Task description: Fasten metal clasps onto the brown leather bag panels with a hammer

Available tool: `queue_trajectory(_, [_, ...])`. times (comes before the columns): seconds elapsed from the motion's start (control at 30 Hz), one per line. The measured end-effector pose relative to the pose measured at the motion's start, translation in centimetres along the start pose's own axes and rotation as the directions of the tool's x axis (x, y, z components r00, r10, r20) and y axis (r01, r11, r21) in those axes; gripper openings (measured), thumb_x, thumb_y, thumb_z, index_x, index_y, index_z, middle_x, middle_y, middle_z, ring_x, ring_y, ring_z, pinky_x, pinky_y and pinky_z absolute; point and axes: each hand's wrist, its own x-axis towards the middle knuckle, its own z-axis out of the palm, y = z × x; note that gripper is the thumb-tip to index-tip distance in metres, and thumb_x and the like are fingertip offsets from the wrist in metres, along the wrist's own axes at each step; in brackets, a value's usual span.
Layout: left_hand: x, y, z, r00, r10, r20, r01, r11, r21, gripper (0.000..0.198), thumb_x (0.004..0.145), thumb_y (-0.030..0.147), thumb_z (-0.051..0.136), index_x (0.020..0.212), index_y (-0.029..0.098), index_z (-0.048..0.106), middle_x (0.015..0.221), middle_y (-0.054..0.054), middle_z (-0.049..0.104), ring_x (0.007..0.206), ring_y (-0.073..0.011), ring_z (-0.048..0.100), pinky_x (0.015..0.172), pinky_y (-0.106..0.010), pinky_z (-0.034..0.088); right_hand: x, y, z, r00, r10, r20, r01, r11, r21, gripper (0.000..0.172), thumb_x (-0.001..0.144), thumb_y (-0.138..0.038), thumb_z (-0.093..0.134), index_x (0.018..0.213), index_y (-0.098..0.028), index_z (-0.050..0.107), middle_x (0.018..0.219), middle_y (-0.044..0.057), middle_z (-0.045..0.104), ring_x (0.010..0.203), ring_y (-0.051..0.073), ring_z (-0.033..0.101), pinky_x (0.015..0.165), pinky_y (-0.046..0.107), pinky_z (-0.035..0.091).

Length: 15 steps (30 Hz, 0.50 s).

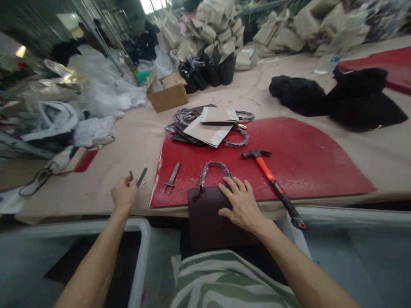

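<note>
1. My right grip [239, 203] is spread flat, fingers loose and clasping nothing, on the dark brown panel [218, 226].
2. That panel overlaps the front edge of the red board [308, 162] and reaches toward my lap; its plastic-wrapped handle [214, 164] arches away from me.
3. My left grip [124, 194] is curled over the desk [128, 141], beside a dark strip [142, 176]. A small piece [131, 174] shows at my fingertips; I cannot tell whether I have hold of it.
4. The forked tool [173, 175] lies between my grips, the hammer [272, 183] to the right.
</note>
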Motion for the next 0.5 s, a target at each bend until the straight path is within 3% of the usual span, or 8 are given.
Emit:
queue_trajectory(0.07, [0.2,-1.6,0.8,1.0,0.005,0.03,-0.009,0.99,0.142,0.031,0.078,0.034,0.057,0.098,0.013,0.069,0.089,-0.013,0.071,0.088,-0.0301,0.066,0.083,-0.04,0.051,0.1,0.0,0.1,1.0,0.009,0.007,-0.009,1.0,0.003,0.078,0.076,-0.043,0.08,0.144,-0.021,0.05,0.155,0.013,0.037,0.14,0.04,0.031,0.116,0.063,0.02])
queue_trajectory(0.13, [-0.2,-2.6,1.8,0.996,0.069,0.049,-0.077,0.981,0.177,0.031,0.08,0.033,0.053,0.097,0.013,0.069,0.099,-0.015,0.07,0.096,-0.0312,0.064,0.089,-0.042,0.05,0.2,0.3,0.3,1.0,0.013,0.016,-0.014,1.0,0.02,0.077,0.076,-0.039,0.08,0.144,-0.022,0.05,0.156,0.013,0.037,0.141,0.04,0.029,0.116,0.063,0.02])
queue_trajectory(0.23, [-1.3,-3.1,2.7,0.98,0.199,-0.003,-0.198,0.976,0.086,0.033,0.082,0.032,0.047,0.098,0.012,0.067,0.108,-0.017,0.069,0.105,-0.0293,0.062,0.096,-0.041,0.049,0.2,1.2,0.2,1.0,-0.009,0.011,0.007,0.99,0.142,0.069,0.08,-0.029,0.073,0.144,-0.026,0.048,0.156,0.011,0.036,0.143,0.036,0.029,0.116,0.064,0.019])
queue_trajectory(0.3, [-2.0,-2.9,2.6,0.978,0.198,-0.062,-0.198,0.98,0.009,0.034,0.08,0.033,0.046,0.098,0.012,0.067,0.106,-0.016,0.069,0.104,-0.0276,0.062,0.097,-0.04,0.049,-0.3,1.6,-0.1,0.995,0.027,-0.101,0.005,0.954,0.299,0.062,0.083,-0.027,0.065,0.143,-0.025,0.049,0.155,0.012,0.036,0.143,0.032,0.031,0.116,0.06,0.026])
queue_trajectory(0.33, [-2.5,-2.7,2.3,0.979,0.179,-0.096,-0.182,0.983,-0.024,0.034,0.079,0.033,0.047,0.098,0.012,0.067,0.106,-0.015,0.069,0.102,-0.0268,0.062,0.097,-0.039,0.049,-0.8,1.8,-0.4,0.977,0.085,-0.195,-0.008,0.93,0.367,0.057,0.085,-0.027,0.062,0.141,-0.023,0.05,0.153,0.013,0.038,0.142,0.03,0.034,0.116,0.056,0.029])
queue_trajectory(0.4, [-4.4,-2.2,1.4,0.976,0.117,-0.183,-0.134,0.988,-0.083,0.035,0.079,0.035,0.047,0.098,0.013,0.067,0.104,-0.013,0.069,0.099,-0.0259,0.063,0.095,-0.038,0.05,-2.3,1.8,-0.6,0.887,0.267,-0.376,-0.072,0.885,0.459,0.046,0.087,-0.031,0.058,0.132,-0.019,0.056,0.142,0.015,0.05,0.134,0.027,0.045,0.112,0.05,0.038])
queue_trajectory(0.43, [-5.8,-1.8,0.9,0.973,0.084,-0.216,-0.11,0.988,-0.108,0.036,0.081,0.037,0.047,0.098,0.014,0.068,0.101,-0.013,0.069,0.096,-0.0255,0.063,0.092,-0.038,0.051,-3.4,1.8,-0.6,0.829,0.364,-0.425,-0.126,0.862,0.492,0.041,0.087,-0.034,0.058,0.125,-0.019,0.059,0.131,0.014,0.058,0.125,0.026,0.053,0.108,0.047,0.043])
queue_trajectory(0.5, [-9.6,-0.8,0.1,0.975,0.035,-0.217,-0.07,0.985,-0.158,0.036,0.084,0.041,0.046,0.095,0.015,0.069,0.093,-0.01,0.07,0.088,-0.0242,0.064,0.087,-0.037,0.052,-5.8,1.5,0.0,0.746,0.53,-0.403,-0.26,0.789,0.556,0.034,0.087,-0.04,0.059,0.113,-0.019,0.063,0.108,0.011,0.067,0.101,0.025,0.064,0.096,0.044,0.051])
